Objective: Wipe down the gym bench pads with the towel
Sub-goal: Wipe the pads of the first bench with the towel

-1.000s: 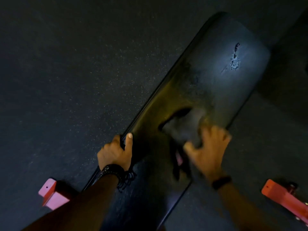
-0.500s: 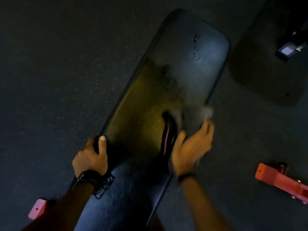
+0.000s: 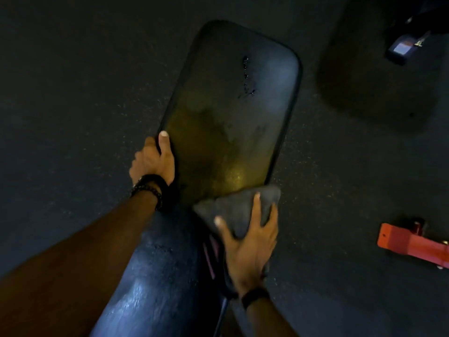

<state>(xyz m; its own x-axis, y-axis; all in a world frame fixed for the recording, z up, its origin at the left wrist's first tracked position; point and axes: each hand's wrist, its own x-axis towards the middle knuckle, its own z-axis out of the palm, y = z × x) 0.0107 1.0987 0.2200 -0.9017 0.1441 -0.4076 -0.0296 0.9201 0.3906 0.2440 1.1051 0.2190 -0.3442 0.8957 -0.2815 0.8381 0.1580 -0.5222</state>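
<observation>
Bench pad (image 3: 233, 113), a long black cushion with rounded corners and a leathery grain, runs away from the camera over dark speckled rubber floor (image 3: 73, 93), and the grey towel (image 3: 243, 207) lies bunched at its near right edge, where this pad meets the nearer pad (image 3: 155, 276). The right hand (image 3: 250, 244) presses the towel down with fingers spread flat across the cloth, its grip splayed rather than pinching; part of the towel hangs off the side below the wrist. The left hand (image 3: 155, 161) steadies the surface, fingers curled round the pad's left edge and thumb lying along the top. Judging by the surface, the job looks partly done: the middle of the far pad shows a dull, smeared, yellowish sheen that reads as a wiped or damp patch, while a line of dark droplets (image 3: 247, 76) sits untouched near the far right corner, so the far end seems left to do. The nearer pad glints with a wet-looking, pebbled shine, though whether it has been wiped cannot be told. The towel appears soft and thick, folded into a loose wedge. Beyond the bench, a red metal foot (image 3: 413, 244) of the frame lies on the floor to the right, and a dark piece of equipment (image 3: 403, 47) stands at the upper right, too dim to identify.
</observation>
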